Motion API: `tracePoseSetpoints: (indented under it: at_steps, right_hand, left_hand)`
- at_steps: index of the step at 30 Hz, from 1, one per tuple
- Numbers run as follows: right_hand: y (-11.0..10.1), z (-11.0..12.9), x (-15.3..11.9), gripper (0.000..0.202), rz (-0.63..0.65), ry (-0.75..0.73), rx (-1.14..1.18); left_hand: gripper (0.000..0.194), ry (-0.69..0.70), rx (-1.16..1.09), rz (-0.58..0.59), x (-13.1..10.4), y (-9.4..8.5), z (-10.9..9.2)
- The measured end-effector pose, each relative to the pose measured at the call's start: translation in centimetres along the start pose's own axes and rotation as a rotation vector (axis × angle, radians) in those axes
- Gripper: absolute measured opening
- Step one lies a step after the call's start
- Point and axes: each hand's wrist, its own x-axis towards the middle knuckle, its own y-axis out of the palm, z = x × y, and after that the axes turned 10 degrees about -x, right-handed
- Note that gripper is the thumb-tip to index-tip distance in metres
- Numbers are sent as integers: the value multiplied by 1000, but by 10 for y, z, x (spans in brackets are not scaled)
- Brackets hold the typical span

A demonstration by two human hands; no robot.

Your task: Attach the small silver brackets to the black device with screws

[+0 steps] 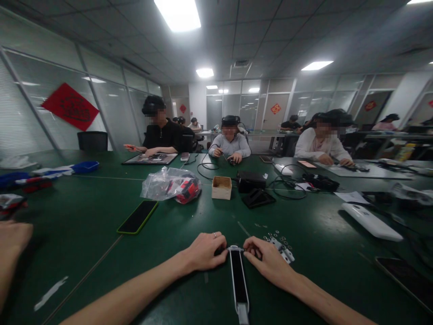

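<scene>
A long narrow device with a black face and white frame (239, 276) lies on the green table, pointing toward me. My left hand (209, 249), with a ring on one finger, is at the left side of its far end, fingers curled. My right hand (265, 258) is curled at the right side of the same end. Both hands' fingertips meet a small grey crosspiece there; how firmly they grip it is too small to tell. Just beyond my right hand lie metal plates (283, 251) and several small rings (277, 233).
A green-edged phone (138, 217) lies left, beyond it a plastic bag (158, 184) with red parts. Farther ahead are a small open box (221, 188), a black box (251, 180) and cables. A white device (371, 222) lies right. Another person's hand (13, 237) is at far left; people sit opposite.
</scene>
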Motion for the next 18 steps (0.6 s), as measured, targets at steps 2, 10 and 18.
tracePoseSetpoints:
  at_steps: [2,10,18]
  right_hand:
    - [1,-1,0,15,-10,-9,-15]
    - [4,-6,1,20,15,-29,-36]
    - [4,0,2,23,1,-32,-37]
  left_hand:
    - [9,4,11,2,0,0,0]
    - [12,27,31,1,-1,2,2]
    - [11,47,54,32,-3,0,3]
